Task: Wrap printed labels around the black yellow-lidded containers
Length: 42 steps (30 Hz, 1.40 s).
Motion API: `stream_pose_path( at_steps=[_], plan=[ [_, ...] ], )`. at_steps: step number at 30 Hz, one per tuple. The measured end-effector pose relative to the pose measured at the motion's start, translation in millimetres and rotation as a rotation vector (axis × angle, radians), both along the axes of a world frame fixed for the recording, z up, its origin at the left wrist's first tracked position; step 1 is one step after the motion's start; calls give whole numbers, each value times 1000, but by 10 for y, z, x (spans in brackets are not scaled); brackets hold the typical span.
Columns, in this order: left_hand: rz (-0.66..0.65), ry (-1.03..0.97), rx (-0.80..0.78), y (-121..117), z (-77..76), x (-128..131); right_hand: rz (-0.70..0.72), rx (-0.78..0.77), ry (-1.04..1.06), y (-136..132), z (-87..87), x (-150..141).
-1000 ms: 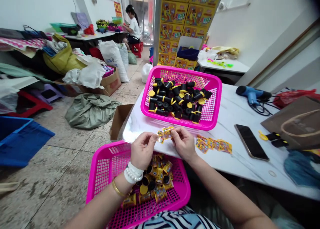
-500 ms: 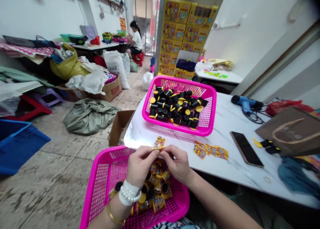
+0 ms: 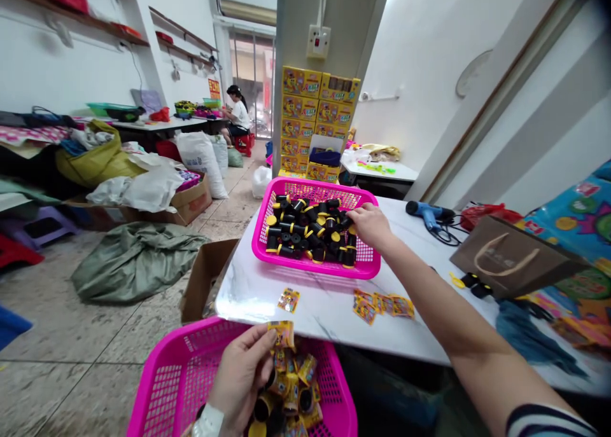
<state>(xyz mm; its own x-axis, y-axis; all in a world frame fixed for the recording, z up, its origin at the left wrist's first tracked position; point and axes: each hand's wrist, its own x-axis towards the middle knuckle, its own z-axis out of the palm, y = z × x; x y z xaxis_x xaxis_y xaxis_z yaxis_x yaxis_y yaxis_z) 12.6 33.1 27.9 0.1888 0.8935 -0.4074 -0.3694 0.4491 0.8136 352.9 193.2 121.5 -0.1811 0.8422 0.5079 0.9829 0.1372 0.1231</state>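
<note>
My left hand (image 3: 243,373) pinches a small yellow printed label (image 3: 282,333) between thumb and fingertips, above the near pink basket (image 3: 157,373). In that basket lie black canisters with yellow printed labels around them (image 3: 291,386). My right hand (image 3: 370,224) reaches over the right rim of the far pink basket (image 3: 315,270), its fingers closed at a black canister on the right of the pile; the fingertips are partly hidden. Many black canisters with yellow ends (image 3: 310,230) fill this basket. A loose label (image 3: 289,300) and a row of overlapping labels (image 3: 382,305) lie on the white table.
On the table (image 3: 334,326) stand a blue heat gun (image 3: 429,215) with a cable and a brown paper bag (image 3: 510,256). Stacked yellow boxes (image 3: 300,109) rise behind. An open carton (image 3: 203,278) is left of the table. A person (image 3: 237,112) sits far back.
My right hand has left the label and gone forward and right into the far basket. My left hand keeps the label, now lower. The view has tilted up and turned right.
</note>
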Motion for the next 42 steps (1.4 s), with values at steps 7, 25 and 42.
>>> stream_pose_path(
  at_steps=[7, 25, 42],
  plan=[
    [-57, -174, -143, 42, -14, -56, 131, -89, 93, 57, -148, 156],
    [-22, -397, -260, 73, -173, -38, 599, -699, 1573, -1502, -668, -1332],
    [-3, -427, -227, 41, -226, -42, 486, -542, 841, -1502, -690, -1441]
  ],
)
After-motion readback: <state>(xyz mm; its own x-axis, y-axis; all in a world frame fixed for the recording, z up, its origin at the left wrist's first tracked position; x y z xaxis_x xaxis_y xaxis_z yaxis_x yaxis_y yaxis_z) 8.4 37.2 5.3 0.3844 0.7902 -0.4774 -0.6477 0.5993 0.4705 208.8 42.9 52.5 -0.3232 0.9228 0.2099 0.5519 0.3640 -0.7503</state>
